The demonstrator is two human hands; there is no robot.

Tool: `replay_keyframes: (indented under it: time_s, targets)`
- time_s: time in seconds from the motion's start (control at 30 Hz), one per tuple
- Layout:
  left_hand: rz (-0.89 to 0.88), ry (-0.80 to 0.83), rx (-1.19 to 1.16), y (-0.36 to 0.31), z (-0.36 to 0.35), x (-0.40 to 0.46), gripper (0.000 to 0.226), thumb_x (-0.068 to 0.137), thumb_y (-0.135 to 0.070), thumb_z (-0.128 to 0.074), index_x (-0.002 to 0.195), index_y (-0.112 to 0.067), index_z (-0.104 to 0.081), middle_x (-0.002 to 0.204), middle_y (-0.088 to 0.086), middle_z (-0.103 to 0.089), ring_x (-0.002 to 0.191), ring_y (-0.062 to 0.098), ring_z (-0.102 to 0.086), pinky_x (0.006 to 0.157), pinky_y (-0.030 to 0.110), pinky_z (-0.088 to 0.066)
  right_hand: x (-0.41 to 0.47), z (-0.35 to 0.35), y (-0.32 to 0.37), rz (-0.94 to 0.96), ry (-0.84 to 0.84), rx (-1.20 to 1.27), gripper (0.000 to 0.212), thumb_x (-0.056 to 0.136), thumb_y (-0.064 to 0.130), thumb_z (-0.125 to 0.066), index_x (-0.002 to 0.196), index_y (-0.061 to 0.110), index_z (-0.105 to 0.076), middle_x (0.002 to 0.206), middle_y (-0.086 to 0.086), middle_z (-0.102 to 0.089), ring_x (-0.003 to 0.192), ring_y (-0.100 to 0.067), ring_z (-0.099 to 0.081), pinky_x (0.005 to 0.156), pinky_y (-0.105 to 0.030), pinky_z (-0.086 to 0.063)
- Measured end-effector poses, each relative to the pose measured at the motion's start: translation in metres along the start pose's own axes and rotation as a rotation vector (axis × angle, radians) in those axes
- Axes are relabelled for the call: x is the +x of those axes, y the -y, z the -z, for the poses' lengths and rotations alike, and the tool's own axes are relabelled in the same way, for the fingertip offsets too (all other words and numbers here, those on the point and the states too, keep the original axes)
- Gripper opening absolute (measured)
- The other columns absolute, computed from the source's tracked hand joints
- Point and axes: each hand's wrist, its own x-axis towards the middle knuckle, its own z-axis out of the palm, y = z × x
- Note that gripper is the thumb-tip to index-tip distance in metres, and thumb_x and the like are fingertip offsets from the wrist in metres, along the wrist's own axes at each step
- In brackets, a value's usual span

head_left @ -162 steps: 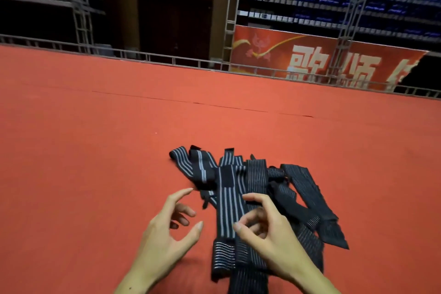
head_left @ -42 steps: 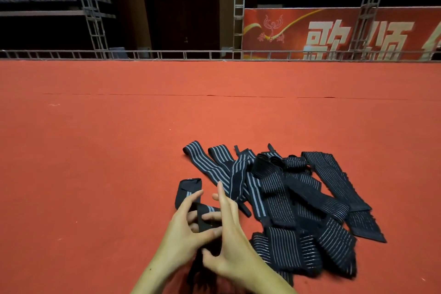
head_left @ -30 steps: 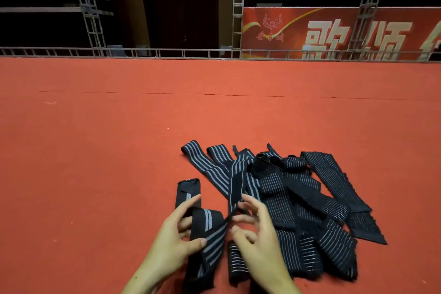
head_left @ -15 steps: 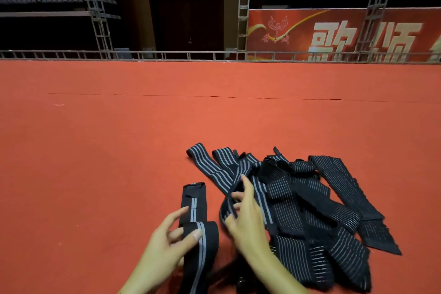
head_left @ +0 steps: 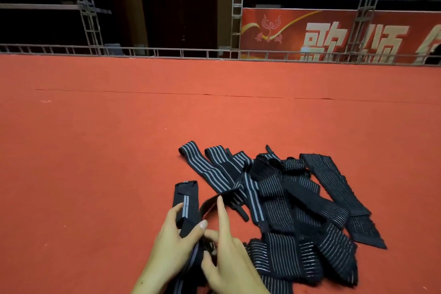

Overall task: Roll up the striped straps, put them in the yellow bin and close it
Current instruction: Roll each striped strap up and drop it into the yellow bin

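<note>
Black striped strap (head_left: 186, 207) lies on the red carpet (head_left: 95, 150), pinched by the left hand (head_left: 171, 246); the right hand (head_left: 226, 260) grips its looped part. Loose straps (head_left: 298, 210) pile at three o'clock of the hands.

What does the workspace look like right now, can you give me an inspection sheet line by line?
Surface: red carpet, seam line across it.
Job's things: one striped strap pulled apart from the strap pile; yellow bin not seen.
Clutter: nothing seen.
Grippers: left hand pinches the strap; right hand holds a strap loop, fingers extended.
Cables: nothing seen.
Surroundings: metal railing, dark door, red banner, trusses.
</note>
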Motion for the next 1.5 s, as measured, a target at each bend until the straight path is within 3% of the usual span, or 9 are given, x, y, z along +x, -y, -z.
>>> replay_keyframes:
  time_s: [0.23, 0.43, 0.53, 0.63, 0.83, 1.03, 1.23, 1.37, 1.5]
  targets:
    - [0.035, -0.023, -0.04, -0.002, 0.004, -0.003, 0.069, 0.086, -0.031, -0.09, 0.144, -0.035, -0.053, 0.123, -0.001, -0.077, 0.097, 0.008, -0.079, 0.084, 0.026, -0.06, 0.002, 0.003, -0.004, -0.231, 0.088, 0.494, 0.106, 0.088, -0.002, -0.053, 0.162, 0.056, -0.003, 0.132, 0.009, -0.073, 0.126, -0.012, -0.07, 0.111, -0.038, -0.055]
    - [0.119, -0.003, -0.11, 0.017, 0.007, 0.002, 0.078, 0.085, 0.004, -0.085, 0.143, -0.037, -0.053, 0.105, 0.007, -0.084, 0.091, 0.02, -0.082, 0.084, 0.038, -0.064, 0.009, 0.009, -0.01, -0.317, -0.012, 0.5, 0.071, 0.092, 0.003, -0.055, 0.147, 0.045, -0.039, 0.128, 0.003, -0.069, 0.104, -0.014, -0.077, 0.093, -0.033, -0.062]
    - [0.134, -0.023, -0.189, 0.011, 0.014, -0.002, 0.078, 0.087, 0.008, -0.081, 0.144, -0.036, -0.051, 0.093, 0.003, -0.085, 0.086, 0.021, -0.082, 0.079, 0.035, -0.063, 0.021, 0.008, -0.018, -0.341, -0.012, 0.312, 0.058, 0.103, 0.025, -0.062, 0.149, 0.045, -0.034, 0.132, 0.014, -0.059, 0.1, -0.001, -0.069, 0.085, -0.016, -0.051]
    - [0.143, 0.005, -0.308, 0.005, 0.021, -0.011, 0.077, 0.089, 0.008, -0.079, 0.144, -0.037, -0.051, 0.096, 0.014, -0.084, 0.091, 0.03, -0.082, 0.082, 0.04, -0.065, 0.039, 0.004, -0.017, -0.381, 0.006, 0.256, 0.07, 0.105, 0.039, -0.064, 0.16, 0.037, -0.021, 0.14, 0.011, -0.051, 0.115, -0.005, -0.063, 0.098, -0.023, -0.045]
    - [0.104, 0.112, -0.381, 0.005, 0.025, -0.028, 0.09, 0.088, 0.002, -0.084, 0.153, -0.043, -0.041, 0.106, 0.018, -0.082, 0.099, 0.034, -0.081, 0.086, 0.038, -0.066, 0.059, -0.014, -0.015, -0.435, -0.082, 0.437, 0.088, 0.094, 0.019, -0.08, 0.158, 0.044, -0.024, 0.137, 0.006, -0.054, 0.125, -0.016, -0.061, 0.109, -0.038, -0.05]
    - [0.09, 0.029, -0.304, -0.011, 0.029, -0.014, 0.079, 0.096, -0.026, -0.079, 0.156, -0.048, -0.033, 0.094, 0.01, -0.084, 0.088, 0.026, -0.083, 0.08, 0.037, -0.064, 0.042, -0.009, -0.001, -0.265, -0.105, 0.517, 0.1, 0.092, -0.001, -0.077, 0.154, 0.059, -0.025, 0.139, 0.012, -0.054, 0.103, -0.017, -0.076, 0.086, -0.033, -0.064]
    - [0.109, 0.0, -0.533, -0.039, 0.02, 0.009, 0.083, 0.091, -0.01, -0.083, 0.155, -0.044, -0.042, 0.096, 0.02, -0.082, 0.082, 0.036, -0.081, 0.063, 0.039, -0.065, 0.007, 0.006, 0.016, -0.081, -0.039, 0.504, 0.113, 0.085, 0.005, -0.078, 0.15, 0.076, -0.019, 0.131, 0.027, -0.051, 0.109, -0.02, -0.077, 0.097, -0.037, -0.063]
    - [-0.08, 0.022, -0.466, -0.058, 0.013, -0.011, 0.091, 0.09, 0.001, -0.081, 0.154, -0.051, -0.042, 0.1, 0.021, -0.082, 0.091, 0.041, -0.081, 0.081, 0.053, -0.067, -0.012, 0.03, 0.019, -0.099, -0.085, 0.532, 0.108, 0.081, 0.021, -0.084, 0.154, 0.069, -0.02, 0.14, 0.023, -0.05, 0.095, -0.019, -0.078, 0.089, -0.033, -0.063]
    - [-0.322, 0.14, -0.41, -0.077, 0.001, -0.049, 0.102, 0.091, 0.008, -0.078, 0.159, -0.053, -0.033, 0.118, 0.011, -0.081, 0.111, 0.03, -0.078, 0.101, 0.041, -0.061, -0.002, 0.059, 0.036, -0.062, -0.261, 0.697, 0.096, 0.084, 0.024, -0.083, 0.158, 0.051, -0.029, 0.148, 0.01, -0.054, 0.101, -0.019, -0.079, 0.088, -0.03, -0.061]
